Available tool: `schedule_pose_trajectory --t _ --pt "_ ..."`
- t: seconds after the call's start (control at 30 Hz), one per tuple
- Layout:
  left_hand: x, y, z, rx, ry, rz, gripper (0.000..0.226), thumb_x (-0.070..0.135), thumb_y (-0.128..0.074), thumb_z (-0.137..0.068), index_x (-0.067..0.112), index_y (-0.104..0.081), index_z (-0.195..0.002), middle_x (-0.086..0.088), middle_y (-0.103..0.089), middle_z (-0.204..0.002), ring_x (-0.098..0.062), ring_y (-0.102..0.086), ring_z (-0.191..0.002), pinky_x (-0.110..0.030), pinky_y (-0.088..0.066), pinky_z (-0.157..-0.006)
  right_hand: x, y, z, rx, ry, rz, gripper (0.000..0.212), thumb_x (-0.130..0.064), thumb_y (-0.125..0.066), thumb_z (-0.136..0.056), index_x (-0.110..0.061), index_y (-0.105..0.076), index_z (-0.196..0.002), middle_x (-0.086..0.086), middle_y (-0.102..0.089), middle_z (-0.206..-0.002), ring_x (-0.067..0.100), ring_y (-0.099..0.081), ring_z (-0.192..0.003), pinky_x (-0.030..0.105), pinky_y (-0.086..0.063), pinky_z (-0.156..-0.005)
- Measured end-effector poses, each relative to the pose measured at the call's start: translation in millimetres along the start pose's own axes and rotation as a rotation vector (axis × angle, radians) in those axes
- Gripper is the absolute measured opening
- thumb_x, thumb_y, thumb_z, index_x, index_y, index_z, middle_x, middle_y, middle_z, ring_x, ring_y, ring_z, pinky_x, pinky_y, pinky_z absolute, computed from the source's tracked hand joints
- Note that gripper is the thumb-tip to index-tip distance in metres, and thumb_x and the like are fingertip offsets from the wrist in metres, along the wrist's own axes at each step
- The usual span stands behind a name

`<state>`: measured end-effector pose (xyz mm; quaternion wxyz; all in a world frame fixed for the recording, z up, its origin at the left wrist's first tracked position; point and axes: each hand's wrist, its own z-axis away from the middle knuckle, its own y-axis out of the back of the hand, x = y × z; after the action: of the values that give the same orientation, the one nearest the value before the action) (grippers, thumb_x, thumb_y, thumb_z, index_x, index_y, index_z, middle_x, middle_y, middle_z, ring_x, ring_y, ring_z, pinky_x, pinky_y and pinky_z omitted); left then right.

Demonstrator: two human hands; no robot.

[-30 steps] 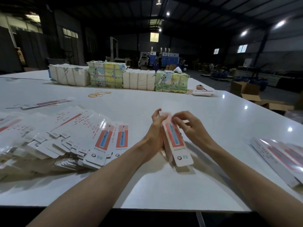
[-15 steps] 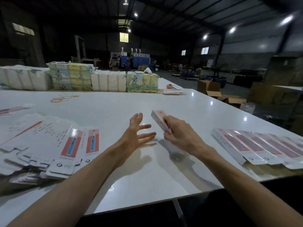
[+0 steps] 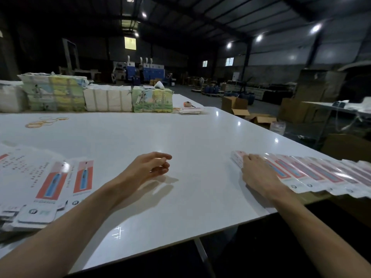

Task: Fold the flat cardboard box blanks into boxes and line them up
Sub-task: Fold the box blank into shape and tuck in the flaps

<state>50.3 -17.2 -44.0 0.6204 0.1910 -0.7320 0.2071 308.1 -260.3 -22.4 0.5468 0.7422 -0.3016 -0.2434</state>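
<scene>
So the folded box [image 3: 236, 159] is being pressed under the right hand [image 3: 258, 174], fingers straight, against the row [image 3: 321, 174] beside them, likely for alignment, with the left hand [image 3: 148, 167] being held loose, empty.

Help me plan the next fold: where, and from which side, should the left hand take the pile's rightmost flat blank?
Take the rightmost blank by its right long edge, coming from the right. It lies flat, that edge borders bare table nearest the empty left hand, while its left side sits among the pile; probably slide fingertips under, thumb on top.
</scene>
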Motion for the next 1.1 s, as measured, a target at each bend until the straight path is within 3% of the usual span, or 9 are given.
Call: schedule_pose_trajectory --t 0.2,0.33,0.47,0.6,0.67,0.77,0.87,0.97,1.1 --pt "0.6 -2.6 1.9 -0.02 -0.009 -0.078 0.021 0.012 -0.061 -0.104 0.01 -0.076 -0.119 -0.01 -0.074 -0.099 -0.023 -0.072 -0.098 -0.028 -0.058 -0.092 -20.0 12.0 -18.3 0.092 0.094 0.035 0.039 -0.026 -0.061 -0.103 -0.014 -0.053 -0.139 0.007 -0.055 -0.143 0.026 -0.055 -0.128 0.044 -0.044 -0.114" --pt "4.5 -2.6 5.2 -0.004 -0.042 -0.208 0.021 0.021 -0.059 -0.105 0.019 -0.078 -0.115 -0.005 -0.072 -0.09 -0.017 -0.067 -0.086 -0.025 -0.053 -0.079 -102.2 18.6 -36.5 0.185 0.275 -0.131 0.028 -0.026 -0.057 -0.104 -0.013 -0.061 -0.129 0.006 -0.064 -0.122 0.024 -0.063 -0.104 0.045 -0.058 -0.092" --pt "8.6 -3.9 9.3 0.041 -0.022 -0.223 0.028 0.036 -0.058 -0.106 0.016 -0.077 -0.103 -0.007 -0.059 -0.075 -0.02 -0.052 -0.069 -0.023 -0.041 -0.059 -174.8 12.0 -34.6 0.17 0.349 -0.27 0.019 -0.019 -0.049 -0.101 -0.01 -0.063 -0.11 0.008 -0.07 -0.103 0.03 -0.066 -0.086 0.046 -0.058 -0.079" --pt "8.0 -5.7 12.6 0.048 0.005 -0.183 0.039 0.042 -0.06 -0.104 0.005 -0.071 -0.106 -0.004 -0.057 -0.076 -0.018 -0.053 -0.064 -0.022 -0.039 -0.056 -196.0 -9.1 -29.0 0.138 0.359 -0.409 0.032 -0.038 -0.048 -0.103 -0.01 -0.061 -0.11 0.007 -0.072 -0.094 0.03 -0.067 -0.082 0.045 -0.058 -0.075" --pt "15.4 -5.9 12.0 0.043 0.033 -0.215 0.037 0.041 -0.06 -0.105 0.007 -0.072 -0.109 -0.003 -0.059 -0.078 -0.017 -0.056 -0.067 -0.025 -0.044 -0.062 -193.2 -17.1 -34.3 0.167 0.348 -0.447 0.025 -0.029 -0.048 -0.105 -0.011 -0.062 -0.115 0.007 -0.074 -0.094 0.029 -0.068 -0.082 0.044 -0.057 -0.075" --pt "44.4 0.8 11.5 -0.006 0.133 -0.456 0.024 0.036 -0.059 -0.107 0.019 -0.074 -0.113 -0.005 -0.071 -0.093 -0.016 -0.07 -0.078 -0.029 -0.056 -0.078 -185.5 -24.8 -41.5 0.186 0.317 -0.466 0.021 -0.018 -0.049 -0.104 -0.013 -0.064 -0.116 0.007 -0.073 -0.093 0.027 -0.067 -0.079 0.041 -0.057 -0.075" --pt "79.5 24.7 16.0 0.032 0.198 -0.727 0.025 0.036 -0.063 -0.105 0.019 -0.07 -0.123 -0.004 -0.076 -0.105 -0.013 -0.074 -0.084 -0.023 -0.055 -0.076 -183.9 -27.1 -43.5 0.153 0.314 -0.53 0.023 -0.016 -0.047 -0.102 -0.015 -0.065 -0.117 0.007 -0.073 -0.093 0.03 -0.066 -0.083 0.041 -0.054 -0.076" --pt "109.5 57.6 37.0 0.038 0.386 -1.01 0.046 0.037 -0.066 -0.103 0.018 -0.054 -0.143 -0.006 -0.066 -0.132 -0.015 -0.072 -0.098 -0.019 -0.056 -0.076 -184.4 -29.5 -44.1 0.151 0.328 -0.573 0.024 -0.015 -0.046 -0.101 -0.016 -0.066 -0.115 0.007 -0.072 -0.092 0.031 -0.065 -0.082 0.04 -0.051 -0.073" --pt "129.0 98.1 73.8 0.168 0.747 -1.548 0.087 0.058 -0.073 -0.091 0.02 -0.032 -0.158 -0.01 -0.046 -0.154 -0.025 -0.059 -0.121 -0.04 -0.051 -0.102 -187.2 -30.6 -44.0 0.147 0.344 -0.609 0.024 -0.016 -0.046 -0.101 -0.017 -0.067 -0.113 0.007 -0.073 -0.093 0.032 -0.065 -0.082 0.039 -0.051 -0.072"
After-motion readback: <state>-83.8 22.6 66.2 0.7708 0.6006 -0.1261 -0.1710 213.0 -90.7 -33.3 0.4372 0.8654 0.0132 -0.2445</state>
